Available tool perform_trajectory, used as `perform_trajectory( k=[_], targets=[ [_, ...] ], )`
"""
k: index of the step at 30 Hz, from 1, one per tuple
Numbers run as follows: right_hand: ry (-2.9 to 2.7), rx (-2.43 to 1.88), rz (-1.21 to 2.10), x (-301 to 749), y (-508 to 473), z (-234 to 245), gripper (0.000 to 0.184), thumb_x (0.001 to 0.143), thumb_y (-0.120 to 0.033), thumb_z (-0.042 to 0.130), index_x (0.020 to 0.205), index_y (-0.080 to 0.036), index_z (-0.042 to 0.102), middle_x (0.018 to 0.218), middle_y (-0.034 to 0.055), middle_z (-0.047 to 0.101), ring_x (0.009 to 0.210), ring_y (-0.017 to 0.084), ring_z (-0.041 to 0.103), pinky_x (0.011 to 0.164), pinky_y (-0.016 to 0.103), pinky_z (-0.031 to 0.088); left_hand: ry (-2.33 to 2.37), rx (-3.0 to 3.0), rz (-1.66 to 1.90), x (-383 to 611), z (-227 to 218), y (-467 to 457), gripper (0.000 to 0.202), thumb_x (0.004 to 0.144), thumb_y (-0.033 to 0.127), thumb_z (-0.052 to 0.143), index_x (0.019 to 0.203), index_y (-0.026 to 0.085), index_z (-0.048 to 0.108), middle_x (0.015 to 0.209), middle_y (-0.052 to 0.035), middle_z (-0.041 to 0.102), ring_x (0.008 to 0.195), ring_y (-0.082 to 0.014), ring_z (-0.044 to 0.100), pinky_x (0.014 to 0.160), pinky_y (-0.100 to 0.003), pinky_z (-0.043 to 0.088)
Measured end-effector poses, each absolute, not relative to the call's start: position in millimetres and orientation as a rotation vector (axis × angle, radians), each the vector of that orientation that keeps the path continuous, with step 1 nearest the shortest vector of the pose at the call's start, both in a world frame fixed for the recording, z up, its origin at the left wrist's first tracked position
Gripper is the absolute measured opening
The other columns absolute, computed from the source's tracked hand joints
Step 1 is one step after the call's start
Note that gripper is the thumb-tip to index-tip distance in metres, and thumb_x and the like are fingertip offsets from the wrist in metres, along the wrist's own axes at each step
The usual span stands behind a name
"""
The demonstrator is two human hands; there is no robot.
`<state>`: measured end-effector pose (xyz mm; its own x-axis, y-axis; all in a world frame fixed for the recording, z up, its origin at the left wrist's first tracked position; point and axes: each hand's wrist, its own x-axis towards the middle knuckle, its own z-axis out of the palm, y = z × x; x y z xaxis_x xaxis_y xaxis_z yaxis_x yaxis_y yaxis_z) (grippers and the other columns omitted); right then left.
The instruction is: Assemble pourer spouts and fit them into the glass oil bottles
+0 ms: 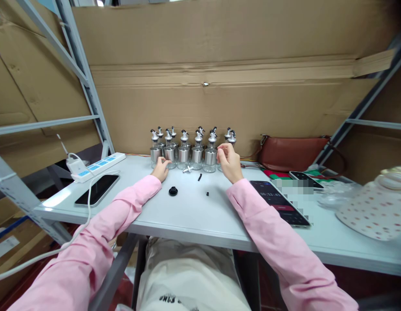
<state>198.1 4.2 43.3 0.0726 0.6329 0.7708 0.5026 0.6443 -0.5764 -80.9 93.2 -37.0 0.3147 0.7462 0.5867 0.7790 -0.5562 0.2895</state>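
Two rows of glass oil bottles with steel sleeves and pour spouts stand at the back of the table. My left hand rests on the tabletop in front of the leftmost bottles, fingers loosely bent and apart, with nothing visible in them. At the right end of the rows, my right hand is raised with curled fingers, partly hiding a bottle; whatever it holds, if anything, is hidden. Between the hands lie a whitish spout part, a thin black piece, a round black stopper and a tiny black piece.
To the left are a phone, a white power strip and a cable crossing my left sleeve. A phone showing a timer, a brown bag and a dotted white item lie right. Cardboard stands behind.
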Motion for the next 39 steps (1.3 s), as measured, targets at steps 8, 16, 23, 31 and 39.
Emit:
perform_trajectory(
  k=[8, 16, 23, 31, 39],
  targets=[
    [-1.68, -1.052, 0.026, 197, 1, 43, 0.015, 0.084, -0.032, 0.038, 0.084, -0.019, 0.047, 0.059, -0.0021, 0.048, 0.05, 0.011, 0.046, 0.053, 0.023, 0.034, -1.607, -2.544, -0.905, -80, -30, 87, 0.016, 0.08, 0.022, 0.042, 0.089, 0.016, 0.054, 0.096, -0.0054, 0.045, 0.081, -0.0147, 0.053, 0.084, -0.031, 0.043],
    [-1.821, -1.142, -0.077, 195, 1, 41, 0.017, 0.082, -0.029, 0.04, 0.077, -0.018, 0.052, 0.056, -0.0007, 0.05, 0.051, 0.011, 0.046, 0.054, 0.022, 0.032, -1.516, -2.763, -0.512, -57, -19, 60, 0.028, 0.082, 0.037, 0.042, 0.104, 0.02, 0.047, 0.085, -0.0018, 0.056, 0.076, -0.0176, 0.057, 0.073, -0.03, 0.045],
    [-1.907, -1.162, -0.075, 192, 1, 39, 0.017, 0.082, -0.027, 0.04, 0.077, -0.018, 0.054, 0.057, 0.0001, 0.052, 0.052, 0.012, 0.046, 0.055, 0.022, 0.031, -1.272, -2.817, -0.476, -43, -29, 74, 0.03, 0.086, 0.025, 0.036, 0.112, 0.029, 0.05, 0.12, -0.0019, 0.043, 0.097, -0.017, 0.055, 0.088, -0.031, 0.043],
    [-1.993, -1.186, -0.065, 191, 3, 34, 0.018, 0.082, -0.026, 0.04, 0.079, -0.017, 0.056, 0.059, 0.0, 0.054, 0.052, 0.011, 0.045, 0.055, 0.022, 0.032, -1.097, -2.916, -0.615, -47, -30, 78, 0.022, 0.084, 0.023, 0.042, 0.103, 0.021, 0.053, 0.098, -0.0033, 0.052, 0.085, -0.0141, 0.054, 0.081, -0.027, 0.044],
    [-2.127, -1.249, 0.044, 183, 6, 25, 0.015, 0.079, -0.024, 0.048, 0.082, -0.017, 0.06, 0.065, 0.0015, 0.061, 0.055, 0.011, 0.05, 0.057, 0.021, 0.034, -0.989, -2.798, -0.791, -40, -8, 51, 0.025, 0.086, 0.018, 0.031, 0.104, 0.016, 0.049, 0.095, -0.0066, 0.054, 0.084, -0.0159, 0.055, 0.081, -0.028, 0.042]
  ],
)
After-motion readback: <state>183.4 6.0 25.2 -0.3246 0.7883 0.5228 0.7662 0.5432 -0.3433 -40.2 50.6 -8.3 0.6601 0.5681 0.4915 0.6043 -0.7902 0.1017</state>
